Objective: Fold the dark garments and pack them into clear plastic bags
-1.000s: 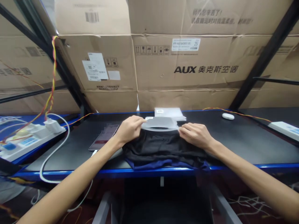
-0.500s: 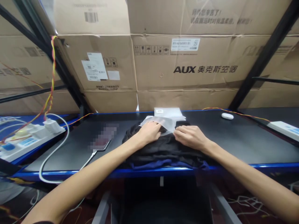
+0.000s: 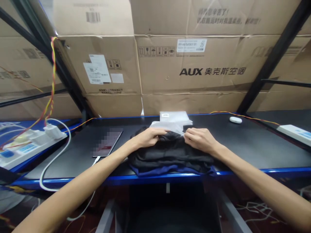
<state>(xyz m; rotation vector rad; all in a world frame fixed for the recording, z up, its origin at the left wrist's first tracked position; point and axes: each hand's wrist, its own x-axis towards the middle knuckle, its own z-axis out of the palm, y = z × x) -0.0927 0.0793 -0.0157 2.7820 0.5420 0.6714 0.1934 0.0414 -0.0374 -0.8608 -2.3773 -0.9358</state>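
Plastic (image 3: 173, 125) pinched in right hand (image 3: 201, 140), fingers curled; left hand (image 3: 150, 136) half-curled, can't tell grip tbh. Pull gently, might rip.

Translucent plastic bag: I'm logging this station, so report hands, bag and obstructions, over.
Right hand pinching translucent plastic bag by its right side. Left hand at its near edge, grip unclear. Black fabric bunched beneath both; smartphone off left.

Two grips (image 3: 148, 137) (image 3: 200, 139), one phone (image 3: 112, 142)
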